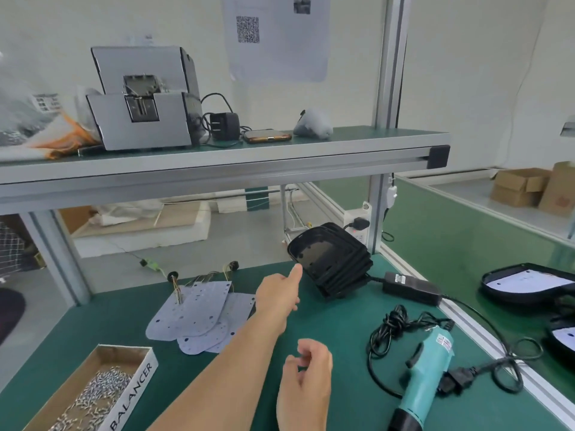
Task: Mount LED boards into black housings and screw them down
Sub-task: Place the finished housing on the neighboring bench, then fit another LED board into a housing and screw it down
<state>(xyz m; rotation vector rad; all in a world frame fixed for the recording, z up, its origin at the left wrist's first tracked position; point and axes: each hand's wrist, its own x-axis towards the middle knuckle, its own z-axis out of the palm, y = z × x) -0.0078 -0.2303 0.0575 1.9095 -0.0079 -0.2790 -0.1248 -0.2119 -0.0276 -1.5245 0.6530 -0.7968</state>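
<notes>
A stack of black housings [333, 265] leans tilted at the back of the green mat, its open side facing me. My left hand [278, 293] reaches out toward it, with the index fingertip at the lower left rim of the front housing and nothing held. To the left of that hand, several white LED boards [193, 312] lie overlapped, with thin wires rising from the back one. My right hand [306, 381] hovers low and close to me, fingers loosely curled and empty. A teal electric screwdriver [427, 365] lies on the mat at the right.
A cardboard box of screws [93, 390] sits front left. A black power adapter [410, 288] and coiled cables [395, 329] lie near the screwdriver. Housings with boards inside [529, 283] rest on the neighbouring bench at right. An overhead shelf [217, 160] carries a grey machine.
</notes>
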